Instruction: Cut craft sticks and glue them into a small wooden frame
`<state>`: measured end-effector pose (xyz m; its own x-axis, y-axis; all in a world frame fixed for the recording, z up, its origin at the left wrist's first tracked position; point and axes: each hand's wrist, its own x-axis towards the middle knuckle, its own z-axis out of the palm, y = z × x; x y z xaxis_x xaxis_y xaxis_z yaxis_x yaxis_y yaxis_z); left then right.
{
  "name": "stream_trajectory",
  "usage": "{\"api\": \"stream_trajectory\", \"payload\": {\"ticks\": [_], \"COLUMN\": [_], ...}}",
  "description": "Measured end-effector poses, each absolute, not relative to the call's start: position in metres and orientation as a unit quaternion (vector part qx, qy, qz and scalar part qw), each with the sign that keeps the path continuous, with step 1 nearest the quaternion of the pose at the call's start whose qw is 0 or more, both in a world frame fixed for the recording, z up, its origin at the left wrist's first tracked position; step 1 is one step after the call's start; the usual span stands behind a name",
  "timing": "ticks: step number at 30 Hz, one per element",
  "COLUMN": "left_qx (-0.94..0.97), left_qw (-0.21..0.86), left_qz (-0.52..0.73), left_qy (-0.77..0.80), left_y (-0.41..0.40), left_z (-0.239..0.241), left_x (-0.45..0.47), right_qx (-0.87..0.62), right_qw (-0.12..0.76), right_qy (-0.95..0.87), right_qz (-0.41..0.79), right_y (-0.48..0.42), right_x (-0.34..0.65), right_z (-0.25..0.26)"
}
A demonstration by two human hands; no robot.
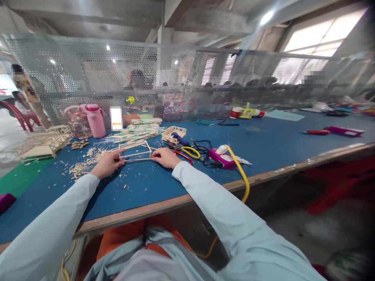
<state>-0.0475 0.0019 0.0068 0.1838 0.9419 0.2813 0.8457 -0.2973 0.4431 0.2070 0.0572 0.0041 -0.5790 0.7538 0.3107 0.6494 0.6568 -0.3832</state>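
Between my two hands is a small box-shaped frame of thin wooden sticks (135,155), close above or on the blue table. My left hand (108,163) grips its left end, thumb and fingers pinched at a corner. At the right end, my right hand (165,157) pinches the other corner with curled fingers. Wood chips and stick scraps (84,166) lie beside my left hand. Right of my right hand are yellow-handled scissors (191,152), a red-handled tool (184,157) and a blue glue gun (179,139). A small wooden stick tray (173,134) sits behind them.
Bundled sticks (140,130) lie behind the frame. A pink bottle (96,121) and a clear jug (79,123) stand at the back left, near finished stick models (41,146). A purple power strip (223,157) with a yellow cord (241,171) crosses the table edge (263,175).
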Motion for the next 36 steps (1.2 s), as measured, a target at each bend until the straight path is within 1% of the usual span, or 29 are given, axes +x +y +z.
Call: {"api": "stream_trajectory", "payload": {"ticks": [4, 8, 11, 13, 14, 16, 17, 18, 20, 22, 24, 29, 33, 36], "left_qx": [0.766, 0.770, 0.770, 0.768, 0.765, 0.752, 0.748, 0.762, 0.819, 0.846, 0.842, 0.839, 0.840, 0.836], "left_qw": [0.105, 0.123, 0.121, 0.080, 0.042, -0.077, -0.118, -0.134, -0.104, -0.034, 0.016, 0.078, 0.120, 0.104], "left_qz": [0.262, 0.271, 0.250, 0.249, 0.263, 0.323, 0.343, 0.338, 0.263, 0.194, 0.166, 0.187, 0.201, 0.209], "left_qy": [0.578, 0.564, 0.574, 0.585, 0.586, 0.570, 0.556, 0.536, 0.499, 0.495, 0.512, 0.505, 0.490, 0.496], "left_y": [0.003, 0.003, -0.003, -0.010, -0.014, -0.024, -0.028, -0.032, -0.036, -0.036, -0.031, -0.020, -0.020, -0.021], "left_z": [0.005, 0.004, 0.009, 0.017, 0.022, 0.033, 0.038, 0.042, 0.046, 0.045, 0.042, 0.041, 0.041, 0.038], "left_x": [-0.047, -0.048, -0.052, -0.053, -0.052, -0.042, -0.034, -0.023, 0.001, 0.023, 0.037, 0.039, 0.034, 0.028], "right_qx": [-0.397, -0.405, -0.418, -0.432, -0.436, -0.428, -0.417, -0.405, -0.375, -0.347, -0.332, -0.334, -0.325, -0.333], "right_qw": [0.212, 0.195, 0.194, 0.210, 0.222, 0.240, 0.246, 0.250, 0.258, 0.267, 0.276, 0.294, 0.297, 0.313], "right_qy": [-0.887, -0.891, -0.887, -0.877, -0.872, -0.871, -0.873, -0.877, -0.884, -0.889, -0.889, -0.879, -0.884, -0.879], "right_qz": [0.103, 0.064, 0.040, 0.016, 0.000, -0.034, -0.051, -0.069, -0.105, -0.135, -0.154, -0.175, -0.160, -0.134], "right_y": [0.054, 0.051, 0.044, 0.035, 0.030, 0.019, 0.013, 0.007, -0.002, -0.008, -0.010, -0.009, -0.010, -0.007], "right_x": [0.207, 0.212, 0.226, 0.236, 0.239, 0.239, 0.236, 0.231, 0.218, 0.206, 0.198, 0.198, 0.197, 0.202], "right_z": [0.006, 0.012, 0.019, 0.022, 0.022, 0.023, 0.023, 0.022, 0.022, 0.021, 0.020, 0.017, 0.016, 0.020]}}
